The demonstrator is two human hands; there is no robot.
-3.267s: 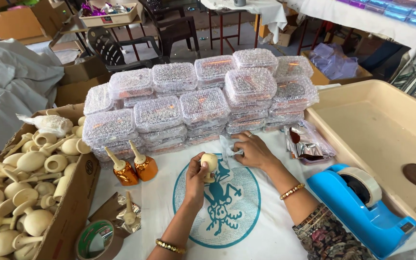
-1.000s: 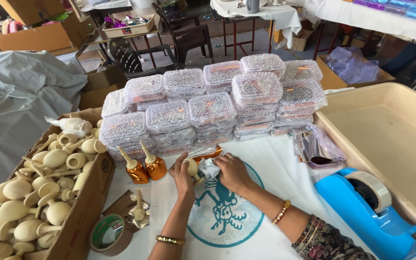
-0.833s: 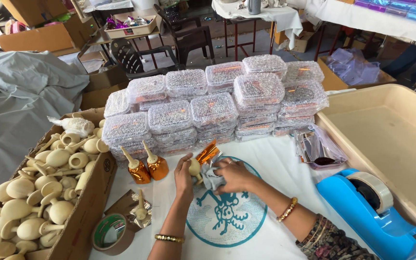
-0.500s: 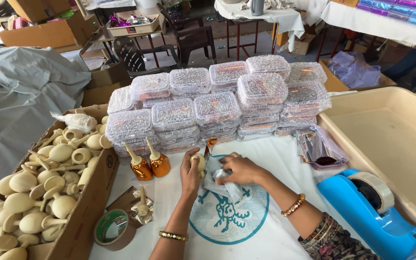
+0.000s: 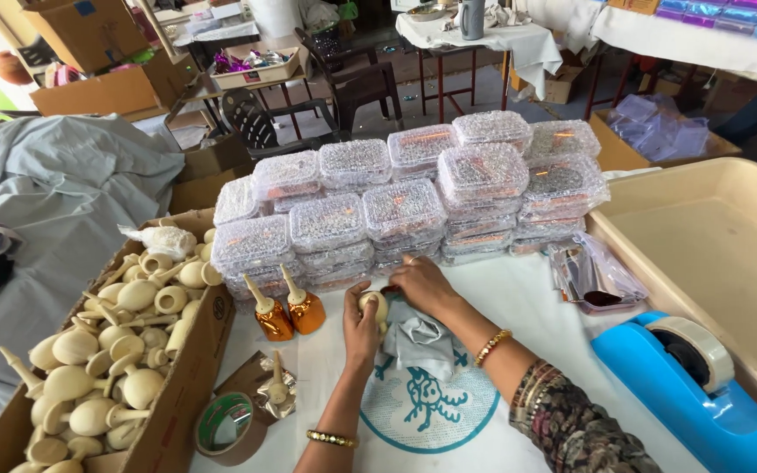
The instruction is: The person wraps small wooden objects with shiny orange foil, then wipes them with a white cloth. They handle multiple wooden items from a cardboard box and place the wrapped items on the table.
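Gripping a cream clay pot (image 5: 373, 306), the left hand (image 5: 361, 326) has its fingers curled around it near the middle of the white table cover (image 5: 527, 298). Right hand (image 5: 423, 285) lies beside, fingertips pinching silver foil (image 5: 420, 337); two orange-wrapped pots (image 5: 289, 309) stand just left.

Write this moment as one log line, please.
left hand: holds cream pot | right hand: on grey cloth | nearby: two orange bottles, tape dispenser
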